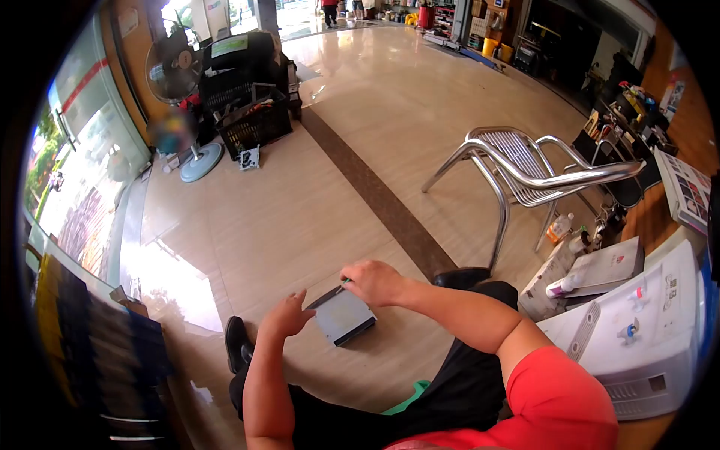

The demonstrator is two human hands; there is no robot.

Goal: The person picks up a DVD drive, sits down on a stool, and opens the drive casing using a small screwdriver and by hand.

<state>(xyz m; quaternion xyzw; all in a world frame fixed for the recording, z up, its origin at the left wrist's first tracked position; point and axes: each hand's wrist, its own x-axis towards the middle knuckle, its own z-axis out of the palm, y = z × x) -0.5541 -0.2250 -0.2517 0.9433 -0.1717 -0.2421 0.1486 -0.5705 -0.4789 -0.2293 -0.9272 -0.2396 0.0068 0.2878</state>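
Note:
A flat grey metal box [343,316] with dark edges lies on the tiled floor between my feet. My left hand [286,313] is beside its left edge, thumb and fingers apart, with nothing seen in it. Above the box's upper right corner is my right hand [371,283], its fingers closed around a small, thin item with a green part. Most of that item is hidden by the fingers, and I cannot tell whether its tip touches the box.
A metal chair [517,169] stands at the right, near a white appliance [637,330]. At the upper left are a fan [174,67] and a black crate [255,127]. Blue and yellow stacked items [97,337] are at the lower left. A person [330,11] stands far back.

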